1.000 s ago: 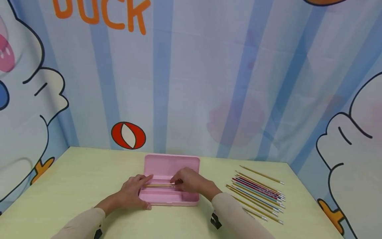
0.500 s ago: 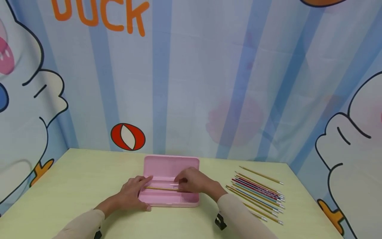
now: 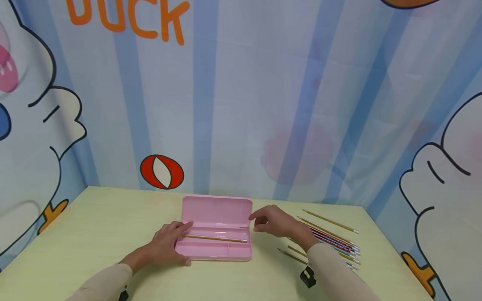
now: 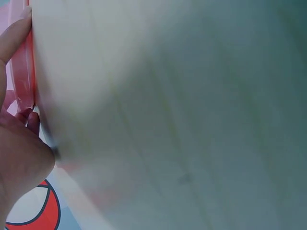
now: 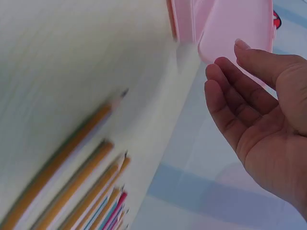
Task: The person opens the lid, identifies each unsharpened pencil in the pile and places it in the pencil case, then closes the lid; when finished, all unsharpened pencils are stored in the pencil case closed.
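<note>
A pink pencil case (image 3: 208, 253) lies on the table with its lid (image 3: 216, 212) raised at the back. One yellow pencil (image 3: 214, 238) lies lengthwise in it, its left end near the left hand. My left hand (image 3: 165, 243) holds the case's left end, thumb at the front wall and fingers toward the back. In the left wrist view the left hand (image 4: 21, 153) is partly cut off by the frame. My right hand (image 3: 276, 221) hovers to the right of the case, fingers loosely bent and holding nothing. In the right wrist view the right hand (image 5: 268, 115) has its fingers apart from the thumb.
Several pencils (image 3: 331, 238), yellow, dark red and blue, lie in a slanted row at the table's right, partly hidden under the right sleeve (image 3: 335, 267). A lone pencil (image 3: 329, 220) lies behind them. A striped cartoon curtain (image 3: 241, 104) rises behind the table (image 3: 124, 209).
My right hand has let go of the yellow pencil, which now lies in the case, and has moved right, out of the case. My left hand has stayed at the case's left end.
</note>
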Demonstrator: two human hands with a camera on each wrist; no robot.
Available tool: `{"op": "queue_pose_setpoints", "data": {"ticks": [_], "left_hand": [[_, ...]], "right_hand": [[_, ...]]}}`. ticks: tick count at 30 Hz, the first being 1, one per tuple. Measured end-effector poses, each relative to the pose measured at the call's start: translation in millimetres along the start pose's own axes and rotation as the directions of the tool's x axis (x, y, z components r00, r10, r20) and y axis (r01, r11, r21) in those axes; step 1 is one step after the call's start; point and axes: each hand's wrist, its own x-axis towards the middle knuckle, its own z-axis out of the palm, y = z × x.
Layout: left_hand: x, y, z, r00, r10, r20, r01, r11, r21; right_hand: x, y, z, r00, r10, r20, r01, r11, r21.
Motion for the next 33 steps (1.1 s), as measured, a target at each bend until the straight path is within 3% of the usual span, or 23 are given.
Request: {"op": "queue_pose_setpoints", "data": {"ticks": [5,16,33], "left_hand": [[-0.8,0.9,-0.9,1.000,-0.003,-0.003,0.003,1.000,-0.010],[-0.8,-1.0,0.3,1.000,0.009,-0.015,-0.009,1.000,0.006],[0.2,-0.9,1.0,0.999,-0.033,0.009,0.034,0.999,-0.017]], "right_hand": [[-19.5,15,-19,0.998,0.060,0.006,-0.060,0.997,0.041],[-56.0,58,-51,0.982,0.187,0.018,-0.187,0.982,0.029],[-97.7,98,-61,0.952,0.302,-0.058,-0.299,0.953,0.050]]}}
